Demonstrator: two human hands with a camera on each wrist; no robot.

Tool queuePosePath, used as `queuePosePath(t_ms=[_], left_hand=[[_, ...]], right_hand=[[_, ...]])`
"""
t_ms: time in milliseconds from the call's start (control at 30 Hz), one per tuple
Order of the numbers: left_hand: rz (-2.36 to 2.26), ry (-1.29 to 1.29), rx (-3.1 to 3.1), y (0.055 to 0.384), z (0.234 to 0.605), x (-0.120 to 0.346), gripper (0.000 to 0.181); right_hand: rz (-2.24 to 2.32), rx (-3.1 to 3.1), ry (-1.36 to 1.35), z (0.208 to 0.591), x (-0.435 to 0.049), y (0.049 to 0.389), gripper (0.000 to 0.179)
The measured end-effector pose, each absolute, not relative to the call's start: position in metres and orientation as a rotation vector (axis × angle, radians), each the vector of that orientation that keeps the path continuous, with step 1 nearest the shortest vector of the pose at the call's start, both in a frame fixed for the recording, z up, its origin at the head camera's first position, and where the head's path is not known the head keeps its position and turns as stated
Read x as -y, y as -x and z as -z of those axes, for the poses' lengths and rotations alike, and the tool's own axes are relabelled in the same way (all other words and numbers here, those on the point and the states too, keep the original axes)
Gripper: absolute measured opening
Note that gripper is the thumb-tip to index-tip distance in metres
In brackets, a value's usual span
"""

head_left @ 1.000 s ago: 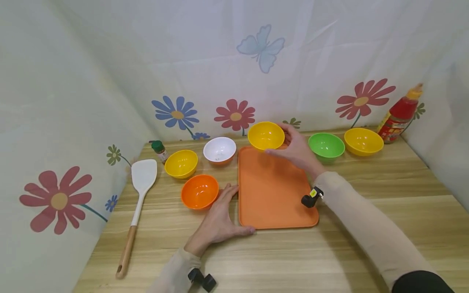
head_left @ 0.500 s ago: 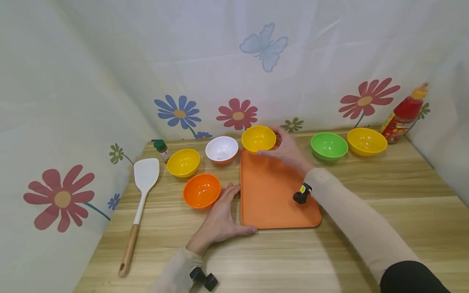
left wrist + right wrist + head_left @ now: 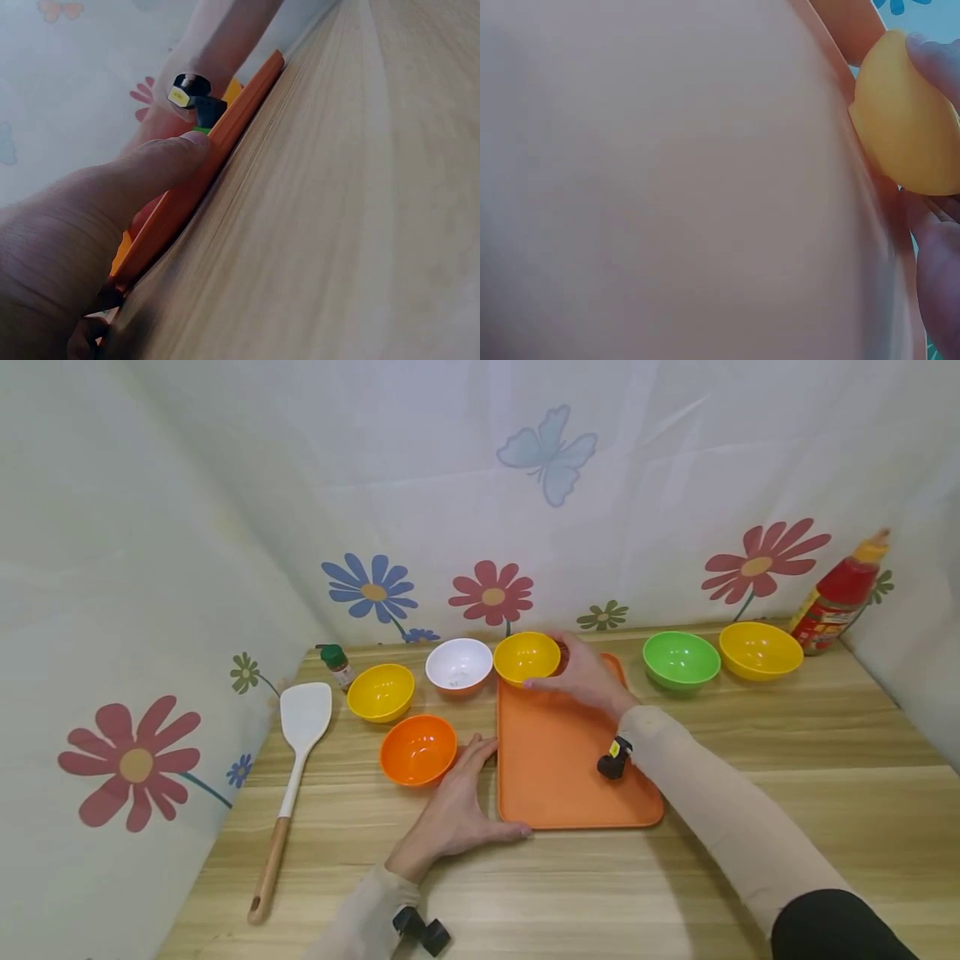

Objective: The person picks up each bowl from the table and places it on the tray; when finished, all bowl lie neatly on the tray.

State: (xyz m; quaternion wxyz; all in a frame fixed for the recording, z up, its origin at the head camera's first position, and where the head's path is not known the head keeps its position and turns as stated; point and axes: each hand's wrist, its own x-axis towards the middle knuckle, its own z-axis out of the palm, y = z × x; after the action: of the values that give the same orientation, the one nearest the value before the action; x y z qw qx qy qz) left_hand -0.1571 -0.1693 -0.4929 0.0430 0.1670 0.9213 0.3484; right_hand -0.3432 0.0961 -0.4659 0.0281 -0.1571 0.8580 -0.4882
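My right hand point(image 3: 591, 678) holds a yellow bowl point(image 3: 527, 658) between thumb and fingers, at the far left corner of an orange tray point(image 3: 562, 785). In the right wrist view the yellow bowl point(image 3: 904, 124) is right at the tray's rim, thumb on its side. My left hand point(image 3: 452, 814) is spread round the tray's near left corner, fingers along the left edge and thumb at the near edge. The left wrist view shows that thumb point(image 3: 169, 161) straight against the tray's rim point(image 3: 191, 187). An orange bowl point(image 3: 418, 752) sits just beyond the left fingers.
A white bowl point(image 3: 459, 667) and another yellow bowl point(image 3: 381, 693) stand left of the tray, near a green-capped jar point(image 3: 337, 666) and a spatula point(image 3: 292, 785). On the right are a green bowl point(image 3: 681, 660), a yellow bowl point(image 3: 761, 652) and a red sauce bottle point(image 3: 836, 597).
My right hand has moved the yellow bowl left and down toward the tray's far left corner, beside the white bowl. The left hand stays at the tray's near left corner.
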Motion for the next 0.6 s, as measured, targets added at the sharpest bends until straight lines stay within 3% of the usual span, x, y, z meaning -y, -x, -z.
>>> queuePosePath(t_ms=[600], left_hand=[[-1.064, -0.497, -2.816, 0.157, 0.4934, 0.1688, 0.139]], right_hand=[[1.38, -2.63, 0.474, 0.4616, -0.0996, 0.3437, 0.118]])
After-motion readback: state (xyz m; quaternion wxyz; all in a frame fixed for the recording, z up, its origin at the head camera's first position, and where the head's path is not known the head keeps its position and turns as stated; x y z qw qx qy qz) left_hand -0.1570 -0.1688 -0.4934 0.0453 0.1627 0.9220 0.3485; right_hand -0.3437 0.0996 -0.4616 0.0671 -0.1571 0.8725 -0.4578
